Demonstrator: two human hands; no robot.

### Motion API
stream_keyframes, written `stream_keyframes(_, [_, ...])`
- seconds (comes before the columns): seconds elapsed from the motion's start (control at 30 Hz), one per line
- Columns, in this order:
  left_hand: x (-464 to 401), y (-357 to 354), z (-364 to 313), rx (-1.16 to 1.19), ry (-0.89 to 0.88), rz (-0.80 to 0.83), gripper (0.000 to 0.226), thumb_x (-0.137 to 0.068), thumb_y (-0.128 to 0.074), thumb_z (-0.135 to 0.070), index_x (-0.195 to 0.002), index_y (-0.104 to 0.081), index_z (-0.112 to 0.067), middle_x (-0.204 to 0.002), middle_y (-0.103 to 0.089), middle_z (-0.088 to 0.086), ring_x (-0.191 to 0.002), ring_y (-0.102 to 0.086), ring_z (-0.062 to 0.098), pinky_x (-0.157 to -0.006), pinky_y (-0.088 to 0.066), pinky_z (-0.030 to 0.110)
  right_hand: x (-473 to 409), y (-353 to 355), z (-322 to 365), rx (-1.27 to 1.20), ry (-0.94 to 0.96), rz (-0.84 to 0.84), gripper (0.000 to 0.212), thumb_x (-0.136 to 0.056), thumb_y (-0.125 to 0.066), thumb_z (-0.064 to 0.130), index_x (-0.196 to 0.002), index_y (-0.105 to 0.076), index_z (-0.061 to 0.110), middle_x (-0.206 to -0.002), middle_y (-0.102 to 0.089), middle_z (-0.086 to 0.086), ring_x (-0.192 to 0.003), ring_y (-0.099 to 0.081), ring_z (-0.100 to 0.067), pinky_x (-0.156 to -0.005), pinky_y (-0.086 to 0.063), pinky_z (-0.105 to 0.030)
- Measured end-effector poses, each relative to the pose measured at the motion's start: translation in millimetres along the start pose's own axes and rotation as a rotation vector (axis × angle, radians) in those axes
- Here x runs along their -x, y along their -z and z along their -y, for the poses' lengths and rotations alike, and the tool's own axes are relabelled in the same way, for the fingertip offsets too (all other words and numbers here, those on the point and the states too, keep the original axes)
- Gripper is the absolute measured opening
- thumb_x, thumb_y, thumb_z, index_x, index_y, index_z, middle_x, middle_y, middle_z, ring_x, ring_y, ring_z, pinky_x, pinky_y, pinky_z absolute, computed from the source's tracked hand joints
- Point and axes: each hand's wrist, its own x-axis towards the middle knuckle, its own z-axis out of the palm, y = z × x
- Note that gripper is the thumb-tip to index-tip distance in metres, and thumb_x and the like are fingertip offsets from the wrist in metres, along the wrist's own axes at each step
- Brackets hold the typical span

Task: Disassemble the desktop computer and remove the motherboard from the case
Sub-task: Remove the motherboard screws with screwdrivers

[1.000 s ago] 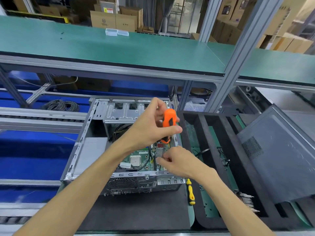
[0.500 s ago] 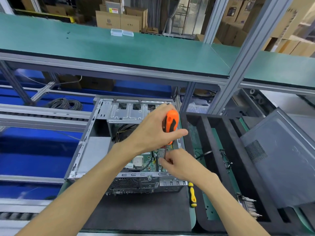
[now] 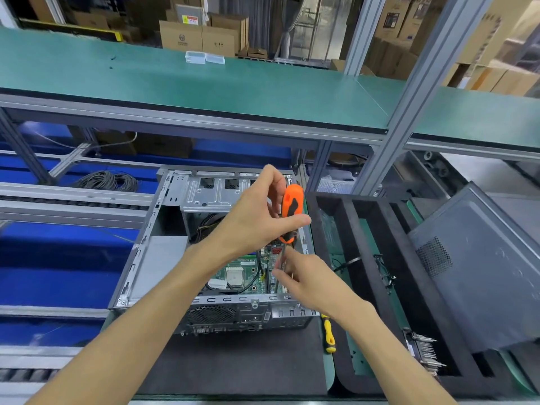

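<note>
At the centre of the frame the left hand [image 3: 257, 220] curls its fingers and thumb round the orange-and-black handle of a screwdriver [image 3: 290, 211], held upright with the shaft running down into the open case [image 3: 163, 229]. Just below it, the right hand [image 3: 306, 276] pinches the thin metal shaft near its lower end, fingertips bunched together above the board. The motherboard [image 3: 245, 276], green with a square silver chip, lies flat on the case floor at lower centre, directly under both hands and partly hidden by them. The case sits open-topped on a dark mat [image 3: 239, 363] on the desk [image 3: 328, 372], its perforated rear panel facing the bottom of the frame; its right wall stands close beside the hands, while the left half of its interior lies open. A yellow-handled screwdriver [image 3: 328, 334] lies on the mat just right of the case, near the right forearm. Further right stands a black compartmented tray [image 3: 350, 200], and a dark grey side panel [image 3: 482, 273] leans at the right edge.
</note>
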Motion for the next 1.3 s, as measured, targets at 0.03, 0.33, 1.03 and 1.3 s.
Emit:
stream_keyframes(0.03, [0.8, -1.3, 1.2, 0.000, 0.012, -0.001, 0.049, -0.076, -0.081, -0.043, -0.094, -0.043, -0.018, -0.087, -0.062, 0.004, -0.077, -0.059, 0.025, -0.074, -0.051, 0.034, 1.2, -2.6, 2.3, -0.016, 0.024, -0.019, 0.011, -0.101, -0.052, 0.033, -0.093, -0.046, 0.028, -0.063, -0.049, 0.015, -0.058, -0.050, 0.000, -0.053, -0.031, -0.023])
stream_keyframes(0.33, [11.3, -1.0, 54.9, 0.264, 0.249, -0.137, 0.031, -0.107, -0.035, -0.026, -0.096, -0.055, -0.005, -0.086, -0.062, 0.000, -0.082, -0.060, 0.018, -0.080, -0.052, 0.043, 5.3, -2.3, 9.5, -0.099, 0.034, -0.158, 0.027, -0.108, -0.034, 0.028, -0.090, -0.054, 0.021, -0.061, -0.042, 0.011, -0.064, -0.049, -0.001, -0.060, -0.029, -0.029])
stream_keyframes(1.03, [26.2, -24.0, 124.8, 0.716, 0.831, 0.146, 0.046, -0.108, -0.034, -0.030, -0.092, -0.064, 0.001, -0.068, -0.058, 0.007, -0.057, -0.050, 0.017, -0.054, -0.042, 0.027, -49.7, 70.4, 35.6, -0.479, 0.005, -0.652, 0.033, -0.108, -0.035, 0.022, -0.082, -0.054, 0.017, -0.060, -0.048, 0.015, -0.051, -0.037, -0.007, -0.049, -0.030, -0.018])
stream_keyframes(1.3, [23.5, -26.4, 132.8, 0.491, 0.901, 0.287, 0.049, -0.107, -0.034, -0.032, -0.059, -0.033, -0.021, -0.058, -0.019, -0.003, -0.046, -0.014, 0.014, -0.037, -0.018, 0.021, -50.1, 68.6, 30.8, -0.484, -0.029, -0.624, 0.033, -0.108, -0.035, 0.021, -0.081, -0.054, 0.020, -0.063, -0.042, 0.001, -0.050, -0.033, -0.011, -0.048, -0.027, -0.022])
